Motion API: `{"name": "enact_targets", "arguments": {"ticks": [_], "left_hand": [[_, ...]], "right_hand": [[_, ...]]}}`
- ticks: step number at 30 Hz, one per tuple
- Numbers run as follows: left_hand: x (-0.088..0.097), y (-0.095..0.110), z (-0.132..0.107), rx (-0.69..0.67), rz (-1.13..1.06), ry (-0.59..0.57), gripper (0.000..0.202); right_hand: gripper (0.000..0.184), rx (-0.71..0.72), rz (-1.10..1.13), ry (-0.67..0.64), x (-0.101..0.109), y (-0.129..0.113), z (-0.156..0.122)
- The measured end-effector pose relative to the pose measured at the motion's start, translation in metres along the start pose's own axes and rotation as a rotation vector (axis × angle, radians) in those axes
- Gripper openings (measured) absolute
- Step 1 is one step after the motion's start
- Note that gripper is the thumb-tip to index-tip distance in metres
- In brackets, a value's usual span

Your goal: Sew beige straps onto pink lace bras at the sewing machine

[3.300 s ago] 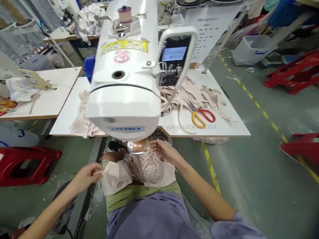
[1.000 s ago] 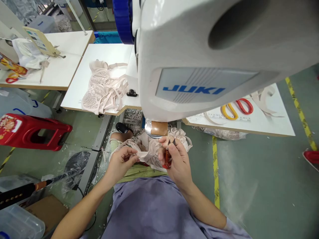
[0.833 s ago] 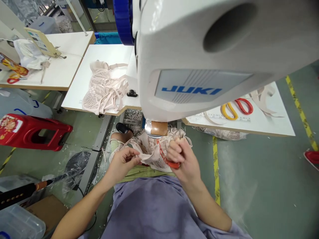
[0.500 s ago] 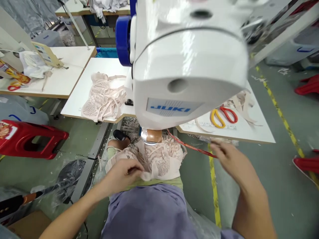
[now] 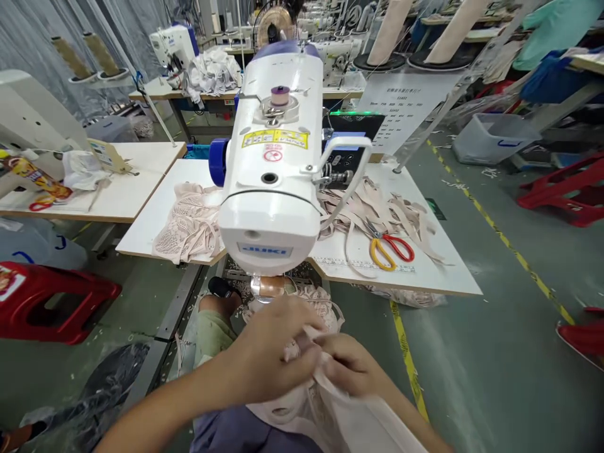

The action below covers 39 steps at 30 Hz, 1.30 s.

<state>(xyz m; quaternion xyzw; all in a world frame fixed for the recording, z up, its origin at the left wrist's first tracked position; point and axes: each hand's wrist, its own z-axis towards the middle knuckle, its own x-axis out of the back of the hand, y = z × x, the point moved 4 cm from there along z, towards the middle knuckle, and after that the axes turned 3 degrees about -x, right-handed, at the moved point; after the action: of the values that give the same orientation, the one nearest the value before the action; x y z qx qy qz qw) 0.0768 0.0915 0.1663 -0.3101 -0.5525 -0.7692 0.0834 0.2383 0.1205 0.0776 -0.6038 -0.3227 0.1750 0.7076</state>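
Observation:
Both my hands are gathered over my lap, close to the camera, below the head of a white JUKI sewing machine [image 5: 271,182]. My left hand [image 5: 271,349] is curled round a pale pink lace garment [image 5: 311,302], gripping its upper edge. My right hand [image 5: 353,368] is closed on the same garment's smooth lining, which trails down to the lower right. The two hands touch. Part of the lace shows above my fingers, under the machine's foot area; the rest is hidden by my hands.
A pile of lace garments [image 5: 189,220] lies left of the machine on the white table [image 5: 425,280]. Beige straps [image 5: 377,211] and red-and-yellow scissors [image 5: 389,248] lie to the right. Red stools [image 5: 51,302] stand on the green floor at left and right.
The red-handled snips have left my right hand, which has come back from the right onto the garment. Both hands now bunch the fabric together. My head has lifted, so the whole machine shows.

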Motion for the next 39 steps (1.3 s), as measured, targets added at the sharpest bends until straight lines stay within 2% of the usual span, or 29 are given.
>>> {"name": "enact_targets", "arguments": {"ticks": [1, 2, 4, 6, 7, 10, 12, 14, 17, 20, 23, 25, 30, 34, 39], "left_hand": [[0.001, -0.013, -0.008, 0.103, 0.007, 0.101, 0.021], [-0.001, -0.027, -0.017, 0.215, -0.006, 0.153, 0.018], [-0.011, -0.049, -0.035, 0.391, -0.115, 0.087, 0.016], [-0.021, -0.062, -0.047, 0.472, -0.222, -0.028, 0.026], [-0.023, -0.066, -0.051, 0.469, -0.22, -0.047, 0.03], [-0.021, -0.069, -0.054, 0.343, -0.013, 0.018, 0.032], [-0.023, -0.067, -0.054, 0.213, 0.104, 0.056, 0.033], [-0.027, -0.065, -0.052, 0.128, 0.119, 0.083, 0.034], [-0.037, -0.066, -0.046, 0.147, 0.005, 0.096, 0.037], [-0.042, -0.073, -0.04, 0.278, -0.145, 0.129, 0.042], [-0.036, -0.084, -0.041, 0.404, -0.127, 0.234, 0.035], [-0.027, -0.09, -0.043, 0.389, 0.034, 0.299, 0.024], [-0.01, -0.09, -0.038, 0.112, 0.533, 0.329, 0.027], [0.0, -0.09, -0.029, 0.083, 0.719, 0.338, 0.03], [0.006, -0.091, -0.022, 0.114, 0.805, 0.288, 0.036]], "right_hand": [[0.061, 0.005, -0.025, -0.013, -0.007, 0.0, 0.003], [0.056, 0.02, -0.073, -0.015, -0.015, 0.0, 0.006], [0.046, 0.071, -0.193, 0.015, -0.027, 0.0, 0.009], [0.039, 0.142, -0.336, 0.019, -0.036, 0.002, 0.01], [0.038, 0.179, -0.405, 0.014, -0.039, 0.003, 0.011], [0.047, 0.185, -0.512, 0.0, -0.041, 0.006, 0.013], [0.054, 0.076, -0.364, -0.026, -0.039, 0.009, 0.016], [0.059, -0.066, -0.095, -0.041, -0.038, 0.014, 0.019], [0.055, -0.275, 0.269, 0.079, -0.037, 0.021, 0.024], [0.046, -0.364, 0.37, 0.269, -0.033, 0.023, 0.033], [0.035, -0.322, 0.311, 0.394, -0.022, 0.021, 0.053], [0.028, -0.283, 0.239, 0.442, -0.013, 0.02, 0.069], [0.017, -0.196, -0.009, 0.367, 0.0, 0.023, 0.106], [0.012, -0.111, -0.181, 0.333, 0.006, 0.02, 0.121], [0.014, -0.116, -0.401, 0.299, 0.01, 0.017, 0.133]]}}
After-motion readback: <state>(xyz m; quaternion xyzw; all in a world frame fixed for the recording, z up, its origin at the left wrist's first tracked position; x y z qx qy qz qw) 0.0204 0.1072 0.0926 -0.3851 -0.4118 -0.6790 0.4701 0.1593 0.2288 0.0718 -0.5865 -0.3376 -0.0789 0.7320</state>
